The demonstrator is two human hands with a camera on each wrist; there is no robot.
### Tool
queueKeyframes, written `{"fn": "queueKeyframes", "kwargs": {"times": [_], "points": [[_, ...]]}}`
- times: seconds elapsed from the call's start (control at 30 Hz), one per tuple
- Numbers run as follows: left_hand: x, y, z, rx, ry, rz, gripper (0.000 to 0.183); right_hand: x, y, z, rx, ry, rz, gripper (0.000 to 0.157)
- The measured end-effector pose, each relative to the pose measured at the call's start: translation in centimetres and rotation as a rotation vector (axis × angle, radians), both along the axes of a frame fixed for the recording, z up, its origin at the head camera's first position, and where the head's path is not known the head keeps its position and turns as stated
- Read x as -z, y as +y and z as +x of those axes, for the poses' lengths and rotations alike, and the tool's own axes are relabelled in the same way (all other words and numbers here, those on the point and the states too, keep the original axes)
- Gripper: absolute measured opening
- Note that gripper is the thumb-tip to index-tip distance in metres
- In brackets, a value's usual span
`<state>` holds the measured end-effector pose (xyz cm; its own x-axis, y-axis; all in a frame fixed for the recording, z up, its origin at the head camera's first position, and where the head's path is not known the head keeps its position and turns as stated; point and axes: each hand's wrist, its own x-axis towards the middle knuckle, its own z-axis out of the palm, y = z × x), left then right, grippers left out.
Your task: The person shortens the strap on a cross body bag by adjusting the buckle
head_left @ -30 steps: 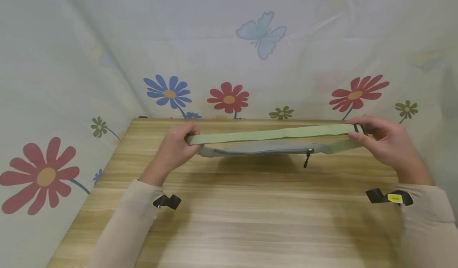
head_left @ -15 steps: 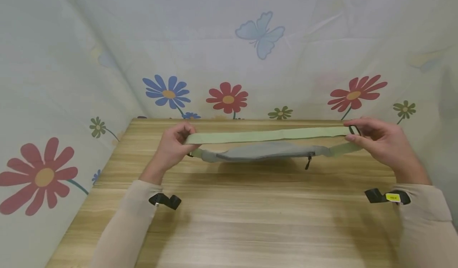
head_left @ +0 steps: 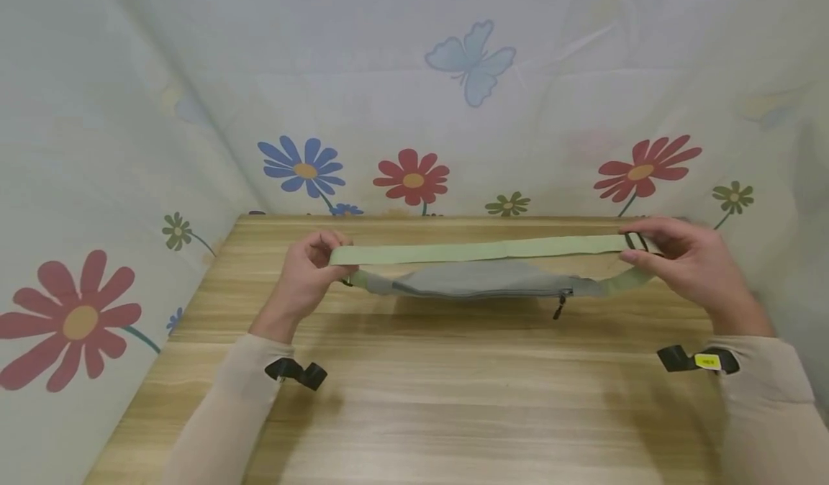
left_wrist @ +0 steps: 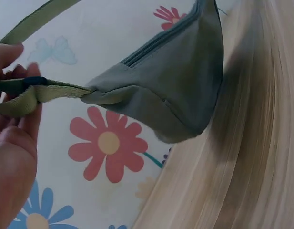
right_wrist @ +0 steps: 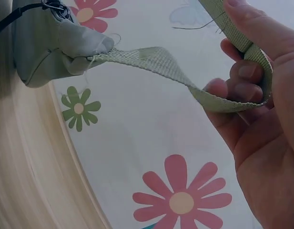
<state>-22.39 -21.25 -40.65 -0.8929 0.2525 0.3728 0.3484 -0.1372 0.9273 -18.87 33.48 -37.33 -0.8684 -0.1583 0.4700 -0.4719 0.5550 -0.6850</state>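
A grey-green waist bag [head_left: 479,278] hangs just above the table between my two hands, its zipper pull [head_left: 560,305] dangling at the right end. Its pale green strap [head_left: 479,250] is stretched nearly level above the bag. The left hand [head_left: 304,273] pinches the strap at its left end; in the left wrist view a dark buckle [left_wrist: 35,81] lies against those fingers. With thumb and fingers, the right hand [head_left: 696,265] grips the strap's right end beside a black slider buckle [head_left: 636,241]. The right wrist view shows the strap [right_wrist: 151,62] looping round the curled fingers.
The wood-grain table [head_left: 492,399] spreads beneath both arms. Behind it and at the left hang white sheets [head_left: 363,53] printed with flowers and a butterfly. Black straps with small devices [head_left: 298,372] sit on both wrists.
Both hands have come slightly lower, with the bag sinking a little toward the table. The left hand has shifted slightly left, drawing the strap flatter. More of the slider buckle shows than half a second ago.
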Motion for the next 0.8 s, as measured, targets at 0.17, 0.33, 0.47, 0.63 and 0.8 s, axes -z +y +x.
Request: {"fn": "queueKeyframes", "kwargs": {"times": [0.17, 0.33, 0.47, 0.63, 0.8], "points": [[0.1, -0.4, 0.1, -0.006, 0.001, 0.08, 0.044, 0.1, -0.2, -0.1, 0.011, 0.005, 0.019, 0.038], [0.0, -1.3, 0.3, -0.116, 0.01, -0.261, 0.03, 0.2, 0.0, 0.1, 0.028, -0.011, -0.001, 0.037], [-0.2, -1.6, 0.3, -0.128, 0.067, -0.542, 0.029, 0.3, 0.2, 0.2, 0.04, -0.029, -0.003, 0.039], [-0.4, -1.8, 0.1, -0.089, 0.105, -0.672, 0.022, 0.6, 0.6, 0.3, 0.024, -0.037, 0.02, 0.041], [-0.5, -2.4, 0.1, -0.073, 0.101, -0.709, 0.025, 0.7, 0.8, 0.4, 0.002, -0.059, 0.063, 0.04]]}}
